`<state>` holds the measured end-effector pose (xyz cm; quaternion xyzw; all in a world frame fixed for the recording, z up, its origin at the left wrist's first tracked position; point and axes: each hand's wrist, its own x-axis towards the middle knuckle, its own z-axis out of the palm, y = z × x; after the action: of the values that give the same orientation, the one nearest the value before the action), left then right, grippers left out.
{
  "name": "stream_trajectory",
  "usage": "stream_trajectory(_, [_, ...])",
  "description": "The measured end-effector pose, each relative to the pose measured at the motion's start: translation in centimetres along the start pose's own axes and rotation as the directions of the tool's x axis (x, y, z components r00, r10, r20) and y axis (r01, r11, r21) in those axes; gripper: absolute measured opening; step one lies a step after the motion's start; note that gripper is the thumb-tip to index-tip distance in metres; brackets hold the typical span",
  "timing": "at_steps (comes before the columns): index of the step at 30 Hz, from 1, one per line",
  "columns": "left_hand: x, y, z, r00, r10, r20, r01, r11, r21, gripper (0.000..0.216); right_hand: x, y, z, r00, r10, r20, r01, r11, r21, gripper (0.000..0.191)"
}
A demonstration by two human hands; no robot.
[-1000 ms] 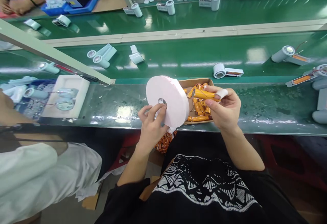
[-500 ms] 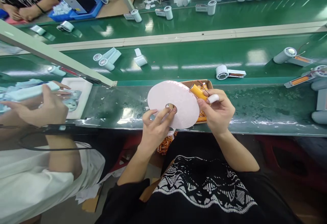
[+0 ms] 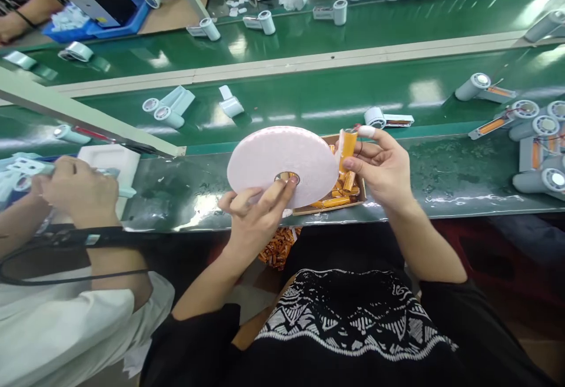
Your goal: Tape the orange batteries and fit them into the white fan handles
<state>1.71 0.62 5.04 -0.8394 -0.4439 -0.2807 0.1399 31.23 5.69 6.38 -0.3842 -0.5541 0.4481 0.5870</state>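
Note:
My left hand (image 3: 256, 216) grips a large flat roll of white tape (image 3: 269, 154) with a pinkish edge, its fingertips hooked in the centre hole. The thumb is hidden. Between the fingers and thumb of my right hand (image 3: 391, 172) an orange wrapped battery (image 3: 348, 147) stands nearly upright at the roll's right edge. A pale strip lies along the battery's left side and seems to run to the roll. One right fingertip wears a white cover. Behind and below the roll, a cardboard box (image 3: 361, 197) holds several more orange batteries.
Green conveyor belts (image 3: 309, 102) run across, carrying pale blue fan bodies (image 3: 232, 106). More fan bodies (image 3: 541, 181) crowd the right side. At left, a co-worker's hands (image 3: 83, 193) work beside a white foam tray (image 3: 112, 160). A slanted metal post (image 3: 88, 113) stands nearby. Below the bench lie many orange pieces (image 3: 279, 249).
My right hand has turned the battery from slanted to nearly upright against the roll's edge. The roll has shifted left and tilted, showing more of the box. The whole view has swung slightly right.

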Motion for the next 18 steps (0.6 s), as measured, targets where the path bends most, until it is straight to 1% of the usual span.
stream_trajectory(1, [0.1,0.8,0.4,0.999,-0.024,-0.032,0.023,1.0,-0.018,0.072,-0.5,0.6,0.8,0.992,-0.067,-0.103,0.069,0.997,0.017,0.061])
stream_trajectory(2, [0.1,1.6,0.9,0.997,-0.046,-0.07,0.043,0.998,-0.039,0.074,-1.0,1.1,1.8,0.973,-0.12,-0.199,0.129,0.991,0.032,0.061])
stream_trajectory(3, [0.1,2.4,1.3,0.992,-0.07,-0.101,0.064,0.996,-0.056,0.077,-1.6,1.6,2.7,0.948,-0.148,-0.281,0.169,0.984,0.049,0.061])
stream_trajectory(4, [0.1,3.2,1.8,0.987,-0.091,-0.13,0.084,0.994,-0.065,0.079,-2.2,2.0,3.5,0.925,-0.148,-0.349,0.185,0.98,0.074,0.061])
stream_trajectory(6, [0.1,4.3,2.7,0.977,-0.119,-0.177,0.112,0.992,-0.049,0.078,-3.2,2.3,4.5,0.896,-0.078,-0.437,0.165,0.973,0.165,0.062])
stream_trajectory(8, [0.1,4.9,3.4,0.973,-0.126,-0.195,0.126,0.992,-0.013,0.074,-3.4,2.0,4.7,0.889,0.026,-0.457,0.118,0.952,0.284,0.064])
stream_trajectory(9, [0.1,5.0,3.6,0.973,-0.123,-0.197,0.127,0.992,0.005,0.071,-3.2,1.6,4.4,0.894,0.066,-0.443,0.095,0.938,0.333,0.063])
stream_trajectory(11, [0.1,5.3,3.9,0.975,-0.119,-0.187,0.126,0.992,0.03,0.066,-2.0,0.3,3.1,0.916,0.091,-0.391,0.072,0.92,0.385,0.059])
stream_trajectory(12, [0.0,5.5,3.8,0.98,-0.102,-0.17,0.11,0.993,0.038,0.064,-1.1,-0.6,2.1,0.926,0.075,-0.37,0.082,0.916,0.392,0.055])
stream_trajectory(13, [-0.2,6.0,3.7,0.987,-0.057,-0.152,0.064,0.997,0.037,0.062,0.1,-1.6,0.8,0.931,0.035,-0.363,0.12,0.911,0.396,0.051])
stream_trajectory(14, [-0.4,6.4,3.6,0.991,0.014,-0.136,-0.011,1.0,0.023,0.059,1.5,-2.5,-0.7,0.927,-0.028,-0.373,0.187,0.899,0.397,0.044])
stream_trajectory(15, [-0.8,6.9,3.4,0.988,0.1,-0.118,-0.101,0.995,-0.001,0.056,3.0,-3.3,-2.4,0.911,-0.101,-0.399,0.27,0.879,0.394,0.035])
stream_trajectory(16, [-1.2,7.3,3.3,0.977,0.184,-0.11,-0.188,0.982,-0.031,0.052,4.5,-4.0,-4.2,0.88,-0.184,-0.438,0.37,0.844,0.389,0.025])
stream_trajectory(17, [-1.7,7.3,3.1,0.967,0.231,-0.108,-0.238,0.97,-0.055,0.051,5.8,-4.3,-6.0,0.841,-0.256,-0.476,0.457,0.808,0.373,0.023])
stream_trajectory(18, [-2.3,6.8,3.0,0.971,0.215,-0.105,-0.223,0.973,-0.062,0.052,6.8,-4.2,-7.7,0.811,-0.311,-0.496,0.513,0.785,0.347,0.032])
